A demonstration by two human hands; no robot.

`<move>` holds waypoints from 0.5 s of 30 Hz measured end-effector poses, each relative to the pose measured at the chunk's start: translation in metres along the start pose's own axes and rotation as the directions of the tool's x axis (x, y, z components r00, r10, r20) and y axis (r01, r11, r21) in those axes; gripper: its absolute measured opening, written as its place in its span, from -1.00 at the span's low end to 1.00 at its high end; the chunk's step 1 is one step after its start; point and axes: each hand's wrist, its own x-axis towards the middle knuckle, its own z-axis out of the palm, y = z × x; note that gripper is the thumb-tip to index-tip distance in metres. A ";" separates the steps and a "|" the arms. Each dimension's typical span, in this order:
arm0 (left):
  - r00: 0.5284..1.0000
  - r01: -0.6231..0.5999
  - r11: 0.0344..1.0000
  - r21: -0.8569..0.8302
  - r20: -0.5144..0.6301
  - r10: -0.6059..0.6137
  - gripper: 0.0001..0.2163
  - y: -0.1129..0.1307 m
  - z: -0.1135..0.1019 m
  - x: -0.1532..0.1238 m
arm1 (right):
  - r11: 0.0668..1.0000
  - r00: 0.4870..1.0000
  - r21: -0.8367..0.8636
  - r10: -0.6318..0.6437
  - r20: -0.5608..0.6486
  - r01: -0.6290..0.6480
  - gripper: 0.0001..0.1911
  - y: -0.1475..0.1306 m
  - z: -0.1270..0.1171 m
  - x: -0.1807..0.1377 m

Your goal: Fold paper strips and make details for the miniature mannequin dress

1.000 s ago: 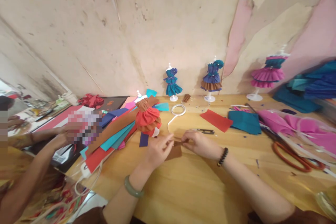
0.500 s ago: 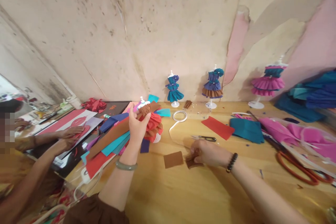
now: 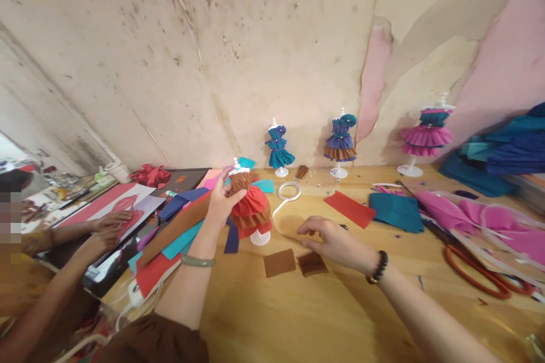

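Observation:
A small white dress form (image 3: 260, 237) wears a brown bodice (image 3: 240, 181) and a red-and-brown ruffled skirt (image 3: 254, 207). My left hand (image 3: 222, 199) is closed around its bodice, with the base low at the table. Over the table, fingers apart and holding nothing, is my right hand (image 3: 330, 238). Just below its fingertips lies a dark brown pleated fabric piece (image 3: 312, 264). Beside that is a flat brown fabric piece (image 3: 280, 264). Thread snips (image 3: 344, 227) are mostly hidden behind my right hand. A coil of white tape (image 3: 289, 190) lies beyond.
Three dressed forms, one teal (image 3: 281, 150), one blue and brown (image 3: 340, 142), one pink (image 3: 426, 139), stand by the wall. Orange-handled scissors (image 3: 472, 278), pink fabric (image 3: 481, 212) and teal fabric (image 3: 395, 211) lie right. At left, another person's hands (image 3: 111, 227) rest on red material.
My right hand has let go of the dark brown piece and opened above it. My left hand has brought the dress form upright and lower, showing its skirt and base.

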 end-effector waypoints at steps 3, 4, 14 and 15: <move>1.000 -0.004 1.000 -0.016 0.027 0.004 -0.26 -0.004 -0.002 0.005 | 0.999 0.999 0.024 -0.032 -0.040 0.032 -0.84 -0.003 -0.001 0.000; 1.000 -0.008 1.000 -0.012 0.030 0.008 -0.26 -0.006 -0.003 0.006 | 0.999 0.998 0.024 -0.033 -0.046 0.034 -0.83 -0.003 -0.001 -0.001; 0.996 -0.091 0.996 -0.024 -0.006 0.091 -0.27 -0.013 -0.018 0.017 | 0.870 0.996 -0.491 0.072 0.055 -0.036 -0.79 0.003 0.038 0.023; 0.995 -0.099 0.995 -0.032 -0.005 0.099 -0.27 -0.013 -0.017 0.018 | 0.819 0.992 -0.573 0.096 0.082 -0.032 -0.79 0.003 0.043 0.027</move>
